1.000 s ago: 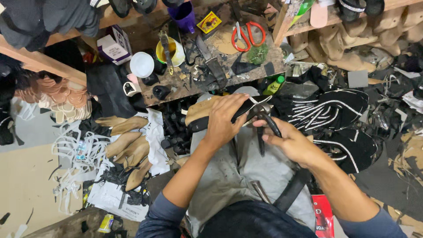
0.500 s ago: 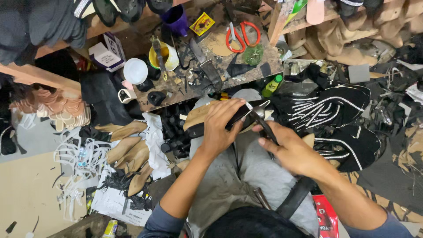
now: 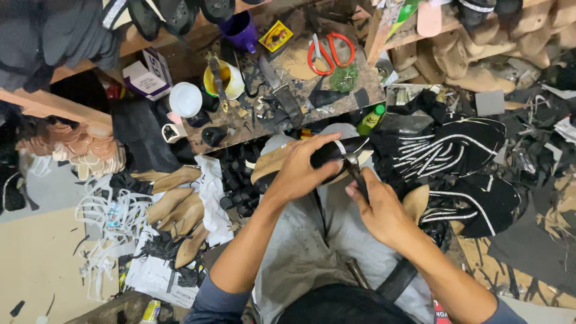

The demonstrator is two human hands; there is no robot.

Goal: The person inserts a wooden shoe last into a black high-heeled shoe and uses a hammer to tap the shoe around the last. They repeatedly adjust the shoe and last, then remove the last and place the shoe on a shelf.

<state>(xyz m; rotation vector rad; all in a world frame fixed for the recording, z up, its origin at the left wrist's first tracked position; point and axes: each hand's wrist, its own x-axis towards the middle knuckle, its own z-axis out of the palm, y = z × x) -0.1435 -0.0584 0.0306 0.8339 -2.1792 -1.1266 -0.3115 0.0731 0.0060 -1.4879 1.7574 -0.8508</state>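
Lowered now, right hand (image 3: 384, 210) presses hammer (image 3: 355, 168) onto shoe (image 3: 324, 157) under left hand (image 3: 300, 171).

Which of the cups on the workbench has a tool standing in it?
The yellow cup: a dark-handled tool sticks up out of it. The purple cup behind it holds no tool that shows.

Item: black shoe (image 3: 327, 155) on a tan wooden last, lying across my lap, toe end pointing toward the workbench; my left hand (image 3: 300, 171) clamps over its top. Item: hammer (image 3: 354, 165), metal head touching the shoe's edge, dark handle gripped in my right hand (image 3: 381, 210).
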